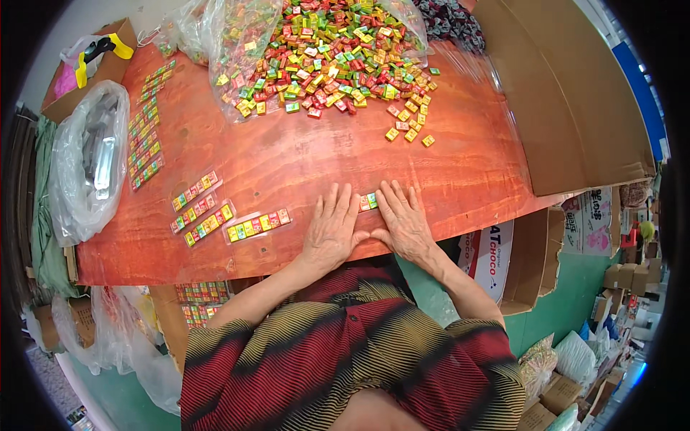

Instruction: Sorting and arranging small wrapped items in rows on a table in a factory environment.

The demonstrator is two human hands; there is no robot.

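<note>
Left hand: I see the left hand (327, 233) flat, palm down, fingers stretched and slightly parted, thumb reaching toward the other thumb.
Row of wrapped blocks: one short row of wrapped blocks (368, 202), between the two hands' forefingers; fingers may hide its ends, so I can't count blocks.
Right hand: the right hand (410, 233) lies likewise flat, fingers extended.
Filled packs: four filled packs (259, 225) left of the left hand; a column of packs (146, 136) farther off, number unclear to me.
Clear bag: one clear bag (72, 187), far left of both hands.
Loose pile: uncountable loose blocks (323, 65) beyond both hands.
Cardboard: a tall cardboard panel (568, 93) walls the desk (323, 154) right of the right hand.
</note>
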